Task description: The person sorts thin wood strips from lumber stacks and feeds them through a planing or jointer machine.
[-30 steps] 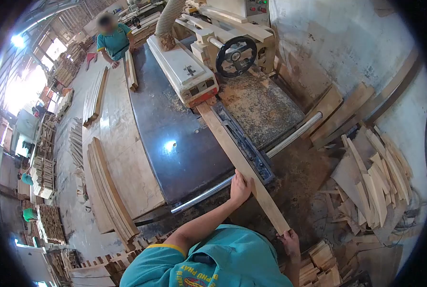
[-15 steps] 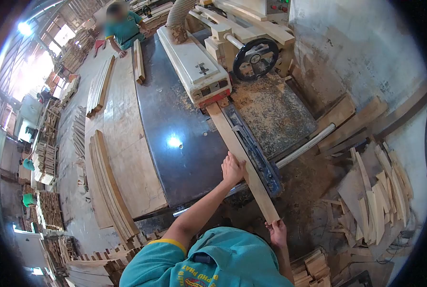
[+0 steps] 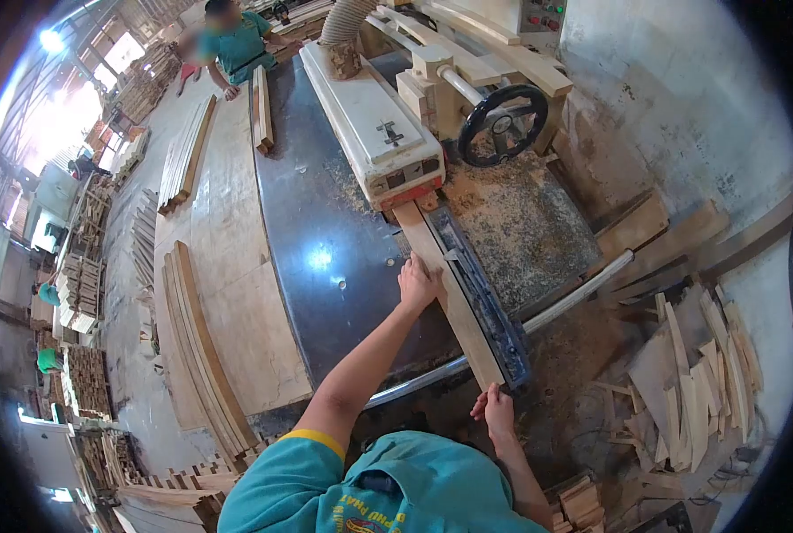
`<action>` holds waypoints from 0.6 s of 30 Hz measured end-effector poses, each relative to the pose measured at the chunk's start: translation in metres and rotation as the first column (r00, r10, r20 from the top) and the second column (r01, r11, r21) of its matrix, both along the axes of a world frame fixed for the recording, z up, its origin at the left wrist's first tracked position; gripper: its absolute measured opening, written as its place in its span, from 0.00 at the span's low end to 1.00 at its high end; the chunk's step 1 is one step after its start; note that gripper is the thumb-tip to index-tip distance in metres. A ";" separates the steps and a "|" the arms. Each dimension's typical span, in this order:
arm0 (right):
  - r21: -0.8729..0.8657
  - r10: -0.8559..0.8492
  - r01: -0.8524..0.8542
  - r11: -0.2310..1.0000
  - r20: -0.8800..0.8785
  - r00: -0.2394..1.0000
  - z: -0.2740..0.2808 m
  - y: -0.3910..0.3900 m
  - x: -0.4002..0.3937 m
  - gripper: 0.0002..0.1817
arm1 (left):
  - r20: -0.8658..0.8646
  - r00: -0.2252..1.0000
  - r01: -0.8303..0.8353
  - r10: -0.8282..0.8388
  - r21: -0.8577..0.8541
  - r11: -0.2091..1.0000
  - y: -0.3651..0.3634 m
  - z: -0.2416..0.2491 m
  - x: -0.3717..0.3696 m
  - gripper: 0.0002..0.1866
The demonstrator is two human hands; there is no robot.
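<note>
A long wooden board (image 3: 457, 298) lies along the fence on the machine table, its far end under the white machine housing (image 3: 374, 124). My left hand (image 3: 418, 283) rests on the board's left edge, fingers on its top and side. At the board's near end, my right hand (image 3: 496, 409) grips the end corner, with the fingers curled beneath. The dark metal fence (image 3: 485, 302) runs along the right side of the board.
A black handwheel (image 3: 503, 125) stands right of the housing. Stacked boards (image 3: 203, 346) lie on the side table at left. A co-worker (image 3: 237, 44) stands at the far end. Wood offcuts (image 3: 698, 391) are piled at right.
The board has slid forward toward the housing, and both my hands have moved forward with it. The view has shifted slightly.
</note>
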State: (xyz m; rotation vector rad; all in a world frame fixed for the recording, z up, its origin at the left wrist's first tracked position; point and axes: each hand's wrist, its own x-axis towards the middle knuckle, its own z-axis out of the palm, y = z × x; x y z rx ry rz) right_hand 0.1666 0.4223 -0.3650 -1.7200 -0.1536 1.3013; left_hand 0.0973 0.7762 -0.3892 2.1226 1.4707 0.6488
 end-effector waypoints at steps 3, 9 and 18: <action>-0.025 -0.033 0.032 0.999 -0.041 0.999 0.003 0.028 -0.001 0.29 | -0.033 0.999 -0.001 -0.005 -0.163 0.987 0.028 0.009 -0.001 0.45; 0.005 -0.062 0.063 0.998 -0.082 0.995 0.001 0.082 -0.004 0.29 | 0.172 0.976 -0.134 0.133 -0.004 0.991 0.022 0.009 -0.015 0.35; 0.017 -0.058 0.061 0.998 -0.154 0.986 0.000 0.165 -0.002 0.29 | 0.321 0.919 -0.184 0.227 -0.160 0.970 -0.105 0.054 -0.169 0.21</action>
